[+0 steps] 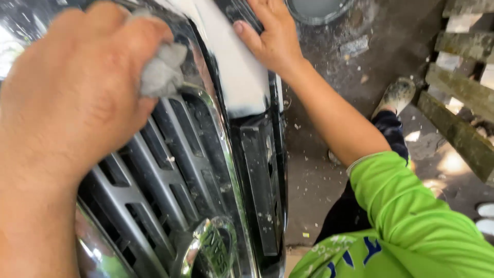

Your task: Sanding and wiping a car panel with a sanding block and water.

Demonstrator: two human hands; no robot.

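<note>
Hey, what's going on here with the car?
A person is bent over the front of a car. The left hand grips a grey rag pressed against the chrome trim at the top of the grille. The right hand rests flat on the bodywork above the white panel. Below, one shoe stands on a dirty concrete floor.

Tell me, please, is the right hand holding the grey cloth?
No, the grey cloth is bunched in the left hand, while the right hand rests flat on the car's front.
</note>
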